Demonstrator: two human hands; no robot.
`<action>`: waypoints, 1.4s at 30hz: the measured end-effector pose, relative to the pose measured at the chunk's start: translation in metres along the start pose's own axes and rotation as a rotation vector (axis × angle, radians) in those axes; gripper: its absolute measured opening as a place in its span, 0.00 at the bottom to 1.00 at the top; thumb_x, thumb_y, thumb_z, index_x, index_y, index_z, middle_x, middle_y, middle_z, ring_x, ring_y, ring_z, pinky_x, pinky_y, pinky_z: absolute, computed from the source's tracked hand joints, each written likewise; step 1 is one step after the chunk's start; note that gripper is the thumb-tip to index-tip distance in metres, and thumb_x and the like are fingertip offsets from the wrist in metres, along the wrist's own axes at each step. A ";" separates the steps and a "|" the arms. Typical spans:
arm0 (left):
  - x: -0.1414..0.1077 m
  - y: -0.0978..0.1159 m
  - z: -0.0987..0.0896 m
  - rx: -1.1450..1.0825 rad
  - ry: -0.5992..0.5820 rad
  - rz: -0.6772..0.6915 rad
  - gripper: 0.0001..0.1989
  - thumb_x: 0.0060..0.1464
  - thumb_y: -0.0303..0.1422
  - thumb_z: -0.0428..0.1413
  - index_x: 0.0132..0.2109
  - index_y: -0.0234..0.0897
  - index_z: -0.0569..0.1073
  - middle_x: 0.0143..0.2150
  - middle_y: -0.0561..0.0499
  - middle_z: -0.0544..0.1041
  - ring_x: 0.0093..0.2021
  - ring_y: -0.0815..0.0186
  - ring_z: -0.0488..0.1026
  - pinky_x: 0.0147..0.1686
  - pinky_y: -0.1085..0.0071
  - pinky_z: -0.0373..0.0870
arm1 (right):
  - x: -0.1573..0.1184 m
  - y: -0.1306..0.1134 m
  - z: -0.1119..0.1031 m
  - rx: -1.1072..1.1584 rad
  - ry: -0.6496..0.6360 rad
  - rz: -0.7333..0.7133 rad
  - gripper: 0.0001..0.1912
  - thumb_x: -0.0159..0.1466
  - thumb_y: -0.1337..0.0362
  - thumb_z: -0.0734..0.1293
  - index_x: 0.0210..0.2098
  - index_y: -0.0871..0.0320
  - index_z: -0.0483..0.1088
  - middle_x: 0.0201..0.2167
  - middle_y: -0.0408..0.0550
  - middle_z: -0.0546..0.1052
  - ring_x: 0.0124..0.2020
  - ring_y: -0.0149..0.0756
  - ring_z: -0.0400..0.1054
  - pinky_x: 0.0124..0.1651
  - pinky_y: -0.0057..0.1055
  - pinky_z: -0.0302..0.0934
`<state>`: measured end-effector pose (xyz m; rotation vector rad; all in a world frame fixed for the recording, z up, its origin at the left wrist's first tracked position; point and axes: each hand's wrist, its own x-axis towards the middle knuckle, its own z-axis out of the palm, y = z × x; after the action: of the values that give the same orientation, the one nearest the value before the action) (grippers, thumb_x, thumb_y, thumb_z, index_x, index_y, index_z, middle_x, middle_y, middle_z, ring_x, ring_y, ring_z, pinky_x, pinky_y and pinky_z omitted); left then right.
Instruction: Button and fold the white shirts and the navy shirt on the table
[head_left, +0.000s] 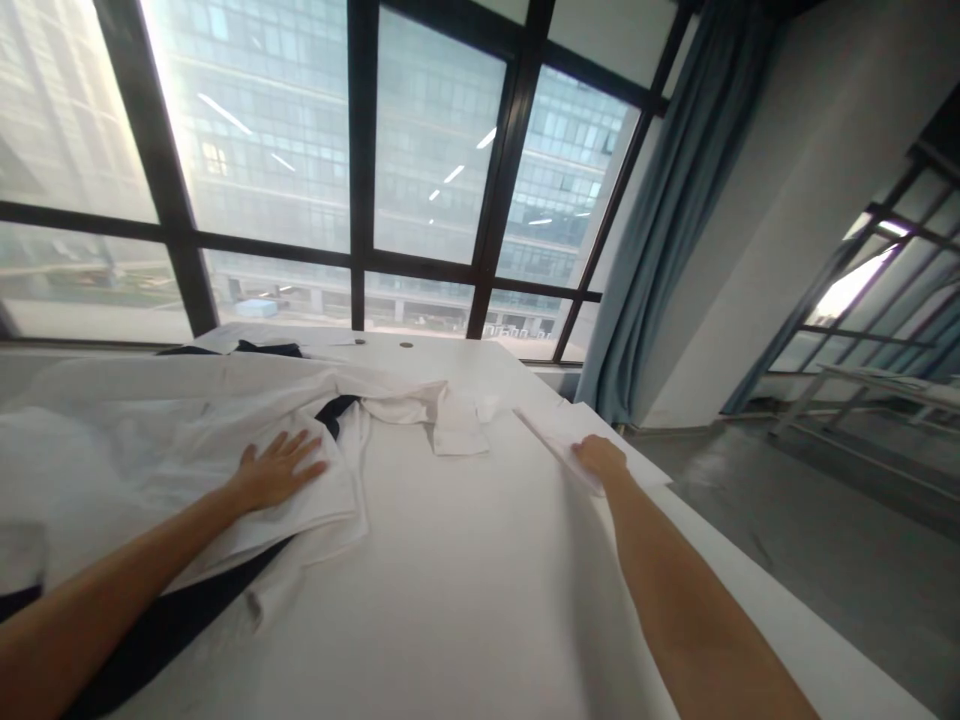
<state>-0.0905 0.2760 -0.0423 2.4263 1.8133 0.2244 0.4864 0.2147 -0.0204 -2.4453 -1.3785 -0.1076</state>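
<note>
My left hand (277, 472) lies flat with fingers spread on a white shirt (247, 400) at the left of the white table. The shirt is wrinkled, and one sleeve (457, 425) stretches toward the table's middle. Dark navy cloth (202, 610) shows beneath and beside the white fabric. Over at the table's right edge, my right hand (600, 458) is closed on the near edge of a flat white sheet (555, 430). Whether that sheet is paper or cloth, I cannot tell. My right fingertips are partly hidden.
The white table (457, 580) runs up to large dark-framed windows (360, 200). More white and dark cloth (270, 345) lies at its far end, near two round dark spots. A blue curtain (660, 240) hangs by a pillar. Grey floor (810, 520) and another table (877, 385) are at right.
</note>
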 end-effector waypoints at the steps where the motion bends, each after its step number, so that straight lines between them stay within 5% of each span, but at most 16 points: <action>1: -0.001 0.000 -0.001 0.005 0.037 0.008 0.27 0.59 0.46 0.49 0.64 0.48 0.64 0.69 0.42 0.56 0.68 0.43 0.50 0.58 0.35 0.45 | -0.004 0.004 -0.001 0.001 -0.039 -0.022 0.12 0.57 0.60 0.70 0.33 0.65 0.76 0.39 0.67 0.77 0.43 0.53 0.71 0.43 0.41 0.61; 4: -0.013 0.011 -0.003 0.058 0.146 0.029 0.22 0.60 0.43 0.48 0.59 0.43 0.70 0.65 0.40 0.63 0.65 0.46 0.57 0.59 0.39 0.48 | -0.023 0.005 -0.005 -0.002 -0.118 -0.064 0.13 0.57 0.57 0.70 0.34 0.61 0.76 0.42 0.64 0.76 0.46 0.51 0.70 0.45 0.39 0.60; 8: -0.046 0.046 0.004 0.068 0.221 0.113 0.20 0.63 0.40 0.44 0.54 0.39 0.72 0.62 0.42 0.69 0.62 0.53 0.63 0.61 0.45 0.51 | -0.056 -0.013 -0.018 0.135 0.048 -0.029 0.09 0.61 0.64 0.65 0.33 0.63 0.75 0.40 0.64 0.76 0.44 0.50 0.69 0.46 0.40 0.60; 14: -0.074 0.107 0.005 -0.389 0.265 0.224 0.25 0.61 0.49 0.42 0.48 0.38 0.75 0.53 0.44 0.76 0.56 0.57 0.70 0.58 0.61 0.60 | -0.123 -0.092 -0.036 0.362 0.326 -0.144 0.25 0.71 0.59 0.45 0.48 0.68 0.67 0.43 0.61 0.74 0.44 0.40 0.66 0.46 0.34 0.60; 16: -0.074 0.126 0.002 -0.691 0.200 0.165 0.30 0.59 0.54 0.40 0.52 0.38 0.73 0.53 0.44 0.76 0.51 0.57 0.73 0.53 0.61 0.67 | -0.152 -0.121 -0.032 0.453 0.235 -0.350 0.22 0.70 0.53 0.52 0.44 0.61 0.70 0.38 0.49 0.76 0.37 0.34 0.68 0.40 0.27 0.62; 18: -0.074 0.142 -0.001 -0.978 0.140 0.095 0.33 0.58 0.56 0.40 0.57 0.38 0.68 0.53 0.43 0.76 0.46 0.57 0.76 0.45 0.60 0.71 | -0.178 -0.142 -0.024 0.604 -0.097 -0.719 0.19 0.66 0.51 0.60 0.40 0.59 0.73 0.36 0.48 0.77 0.34 0.33 0.69 0.37 0.26 0.63; 20: -0.078 0.150 -0.002 -1.146 0.117 0.096 0.33 0.56 0.55 0.45 0.57 0.36 0.68 0.51 0.41 0.77 0.42 0.56 0.77 0.40 0.60 0.73 | -0.194 -0.155 -0.016 0.697 -0.225 -0.812 0.19 0.63 0.51 0.64 0.42 0.60 0.73 0.41 0.51 0.77 0.32 0.32 0.70 0.37 0.27 0.64; 23: -0.085 0.152 -0.002 -1.088 0.159 0.265 0.25 0.49 0.45 0.57 0.49 0.33 0.75 0.45 0.41 0.79 0.44 0.53 0.75 0.44 0.59 0.72 | -0.196 -0.164 -0.008 0.781 -0.109 -0.682 0.31 0.61 0.52 0.67 0.59 0.60 0.63 0.59 0.60 0.65 0.31 0.30 0.69 0.37 0.30 0.66; 26: -0.089 0.151 -0.002 -0.833 0.221 0.473 0.16 0.46 0.36 0.60 0.44 0.37 0.79 0.47 0.43 0.78 0.50 0.54 0.72 0.54 0.60 0.66 | -0.185 -0.173 -0.009 0.805 -0.137 -0.822 0.39 0.58 0.57 0.70 0.65 0.55 0.55 0.64 0.59 0.58 0.36 0.32 0.69 0.35 0.29 0.67; 30: -0.081 0.142 -0.013 -0.610 0.286 0.588 0.19 0.48 0.40 0.61 0.47 0.38 0.79 0.56 0.42 0.73 0.56 0.54 0.69 0.58 0.60 0.62 | -0.173 -0.179 -0.022 0.779 -0.155 -0.972 0.15 0.59 0.68 0.64 0.45 0.59 0.74 0.43 0.51 0.75 0.37 0.34 0.70 0.37 0.29 0.67; 35: -0.057 0.090 -0.055 -0.494 0.547 0.405 0.24 0.58 0.48 0.51 0.51 0.36 0.76 0.55 0.42 0.74 0.56 0.55 0.68 0.58 0.60 0.62 | -0.172 -0.137 -0.063 0.864 0.055 -0.712 0.09 0.55 0.71 0.63 0.34 0.61 0.74 0.29 0.46 0.75 0.29 0.32 0.69 0.33 0.27 0.65; 37: -0.048 0.065 -0.073 -0.412 0.628 0.287 0.24 0.61 0.45 0.47 0.53 0.33 0.75 0.54 0.41 0.74 0.56 0.56 0.68 0.59 0.61 0.61 | -0.178 -0.111 -0.085 0.836 -0.157 -0.705 0.07 0.55 0.67 0.65 0.33 0.62 0.74 0.23 0.43 0.73 0.24 0.30 0.67 0.29 0.26 0.63; 40: -0.042 0.044 -0.086 -0.200 0.634 0.028 0.24 0.60 0.39 0.49 0.59 0.29 0.69 0.61 0.36 0.67 0.63 0.50 0.60 0.61 0.54 0.56 | -0.191 -0.081 -0.113 0.596 -0.878 -0.787 0.18 0.51 0.60 0.72 0.40 0.62 0.75 0.25 0.44 0.76 0.24 0.31 0.70 0.28 0.25 0.64; 42: -0.048 0.047 -0.080 -0.059 0.534 -0.099 0.28 0.58 0.38 0.52 0.63 0.30 0.64 0.66 0.33 0.58 0.65 0.43 0.54 0.60 0.47 0.53 | -0.195 -0.076 -0.119 0.433 -1.111 -0.756 0.26 0.50 0.55 0.74 0.47 0.60 0.75 0.32 0.47 0.79 0.26 0.32 0.73 0.28 0.25 0.65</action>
<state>-0.0734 0.2165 0.0418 2.3788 2.0690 0.9822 0.3307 0.0531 0.0666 -1.4488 -2.3289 1.3761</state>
